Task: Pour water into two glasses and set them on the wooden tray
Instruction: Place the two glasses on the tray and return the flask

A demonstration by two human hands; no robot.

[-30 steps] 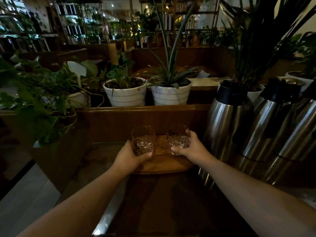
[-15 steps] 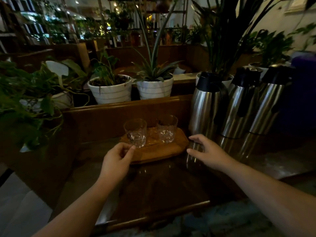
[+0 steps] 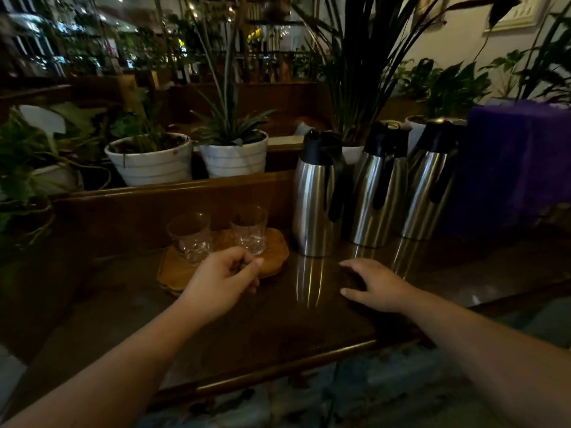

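Plainly, scene: a dark polished counter (image 3: 278,319) is seen under dim light, with potted plants ranged along the ledge across the upper half of the frame.

Wooden tray: the wooden tray (image 3: 272,257) is set at centre left, close to the counter's raised back edge — probably so that the front of the counter is left free.

Left glass: the left glass (image 3: 190,237) is stood upright on the tray's left part.

Right glass: the right glass (image 3: 249,228) is stood upright just beside it, apart from it; whether water is held in either glass cannot be told in this light.

Left hand: the left hand (image 3: 221,281) is held loosely curled over the tray's near edge, nothing grasped, fingers just short of the right glass.

Right hand: the right hand (image 3: 375,285) is laid palm down on the counter at centre right, fingers spread, nothing held — likely a resting position.

Flasks: three steel flasks (image 3: 318,199) with black tops are lined up right of the tray, the nearest just beside it, handy for pouring.

Progress: both glasses are judged already placed; the task seems finished or nearly so.
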